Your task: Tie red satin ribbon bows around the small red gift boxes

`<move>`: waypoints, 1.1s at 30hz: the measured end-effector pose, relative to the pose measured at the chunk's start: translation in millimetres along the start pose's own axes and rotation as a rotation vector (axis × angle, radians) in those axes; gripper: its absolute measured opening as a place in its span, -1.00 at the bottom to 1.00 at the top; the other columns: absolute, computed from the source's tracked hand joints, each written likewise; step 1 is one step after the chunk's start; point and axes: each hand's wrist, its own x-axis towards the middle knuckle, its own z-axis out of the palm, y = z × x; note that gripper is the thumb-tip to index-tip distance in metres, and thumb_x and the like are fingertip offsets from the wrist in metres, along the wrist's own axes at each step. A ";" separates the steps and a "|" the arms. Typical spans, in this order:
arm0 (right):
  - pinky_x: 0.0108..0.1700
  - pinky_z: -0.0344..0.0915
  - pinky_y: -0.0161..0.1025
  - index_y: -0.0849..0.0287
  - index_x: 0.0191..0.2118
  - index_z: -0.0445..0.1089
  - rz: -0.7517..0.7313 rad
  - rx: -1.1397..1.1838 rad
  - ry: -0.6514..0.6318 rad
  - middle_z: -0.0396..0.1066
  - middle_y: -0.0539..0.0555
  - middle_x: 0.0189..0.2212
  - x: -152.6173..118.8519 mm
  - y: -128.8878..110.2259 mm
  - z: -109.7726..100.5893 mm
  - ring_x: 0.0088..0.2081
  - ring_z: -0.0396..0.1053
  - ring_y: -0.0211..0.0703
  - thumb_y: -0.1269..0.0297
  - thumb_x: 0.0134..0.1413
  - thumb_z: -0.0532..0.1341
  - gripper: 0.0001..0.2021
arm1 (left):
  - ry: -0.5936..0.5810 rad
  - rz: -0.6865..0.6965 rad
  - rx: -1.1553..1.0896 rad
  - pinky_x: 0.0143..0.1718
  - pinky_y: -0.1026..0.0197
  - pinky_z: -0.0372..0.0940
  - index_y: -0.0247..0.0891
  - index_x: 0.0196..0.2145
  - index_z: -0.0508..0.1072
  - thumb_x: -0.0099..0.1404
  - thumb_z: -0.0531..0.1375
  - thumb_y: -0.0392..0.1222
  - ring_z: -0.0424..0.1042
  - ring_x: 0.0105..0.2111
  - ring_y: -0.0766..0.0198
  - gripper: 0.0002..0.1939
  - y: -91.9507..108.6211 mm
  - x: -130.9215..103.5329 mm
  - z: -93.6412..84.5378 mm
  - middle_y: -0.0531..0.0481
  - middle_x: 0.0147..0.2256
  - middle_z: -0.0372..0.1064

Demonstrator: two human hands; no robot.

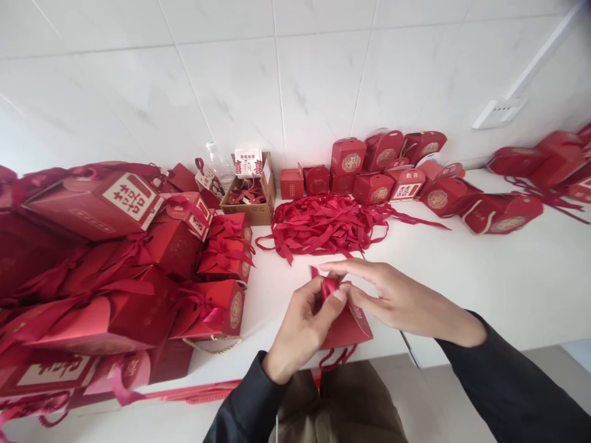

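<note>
A red gift box [347,329] stands on the white table right in front of me, a cord handle hanging at its near side. On top of it, a red ribbon [329,287] is looped between my fingers. My left hand [305,317] pinches the ribbon between thumb and fingers. From the other side my right hand [376,289] closes on the same ribbon, thumb and index finger meeting near the loop. Part of the box top is hidden behind the hands. Beyond them lies a tangled heap of red ribbons [325,224].
Many ribbon-tied red boxes [92,212] are piled on the left. At the back are a cardboard box [256,212] and several upright red boxes [348,163]. More red boxes [556,157] lie far right. A wall socket [501,114] is above the table [521,289].
</note>
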 end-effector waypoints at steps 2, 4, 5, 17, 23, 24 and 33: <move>0.13 0.42 -0.11 -0.01 0.23 0.42 0.037 0.004 0.026 0.51 0.07 0.10 0.7 1.7 -0.3 0.11 0.46 -0.05 0.23 0.38 0.16 -0.63 | -0.006 -0.029 -0.039 -0.43 0.29 0.06 -0.24 -0.43 0.29 0.33 0.23 0.25 0.09 -0.50 0.38 -0.51 -0.5 0.9 -0.4 0.12 -0.49 0.16; 0.07 0.43 -0.12 0.00 0.22 0.41 0.062 -0.010 0.058 0.53 0.05 0.01 1.0 2.9 -0.3 0.04 0.49 -0.06 0.20 0.37 0.18 -0.64 | 0.002 -0.048 -0.056 -0.44 0.28 0.05 -0.24 -0.47 0.28 0.36 0.19 0.27 0.07 -0.53 0.37 -0.48 -2.0 2.0 -1.1 0.13 -0.55 0.14; 0.06 0.43 -0.12 0.00 0.23 0.39 0.066 -0.024 0.067 0.54 0.04 -0.01 1.1 3.4 0.0 0.01 0.50 -0.06 0.21 0.37 0.18 -0.63 | 0.010 -0.050 -0.056 -0.44 0.27 0.06 -0.24 -0.47 0.30 0.39 0.13 0.28 0.08 -0.54 0.37 -0.47 -2.7 2.4 -1.7 0.13 -0.58 0.13; 0.03 0.38 -0.19 -0.01 0.10 0.39 0.050 -0.006 0.153 0.54 0.02 0.00 0.1 2.8 3.8 0.03 0.49 -0.10 0.20 0.37 0.20 -0.76 | 0.021 -0.078 -0.105 -0.44 0.25 0.07 -0.25 -0.52 0.36 0.44 0.09 0.26 0.13 -0.58 0.36 -0.44 -6.7 0.8 -4.9 0.11 -0.63 0.16; -0.06 0.37 -0.22 -0.05 0.16 0.36 0.047 -0.045 0.114 0.53 -0.07 -0.20 2.3 1.8 7.9 -0.16 0.50 -0.18 0.33 0.35 0.16 -0.68 | -0.003 -0.061 -0.156 -0.34 0.23 0.16 -0.29 -0.41 0.55 0.51 0.03 0.18 0.23 -0.55 0.33 -0.43 -12.5 1.0 -8.3 0.08 -0.63 0.24; -0.14 0.37 -0.25 -0.03 0.11 0.39 0.052 -0.048 0.153 0.50 -0.07 -0.25 2.0 -0.9 7.2 -0.21 0.49 -0.18 0.31 0.35 0.15 -0.73 | 0.008 -0.065 -0.163 -0.34 0.22 0.17 -0.29 -0.37 0.57 0.51 0.03 0.17 0.24 -0.55 0.32 -0.45 -13.1 1.2 -8.4 0.07 -0.62 0.26; -0.50 0.14 -0.33 0.00 -0.05 0.36 0.267 0.112 -0.047 0.18 -0.15 -0.56 -22.3 -18.4 -4.7 -0.56 0.16 -0.26 0.14 0.37 0.16 -0.86 | 0.013 -0.005 -0.256 -0.21 0.27 0.31 -0.29 -0.26 0.56 0.42 0.25 0.02 0.42 -0.36 0.32 -0.71 -3.5 1.6 -7.4 0.00 -0.39 0.49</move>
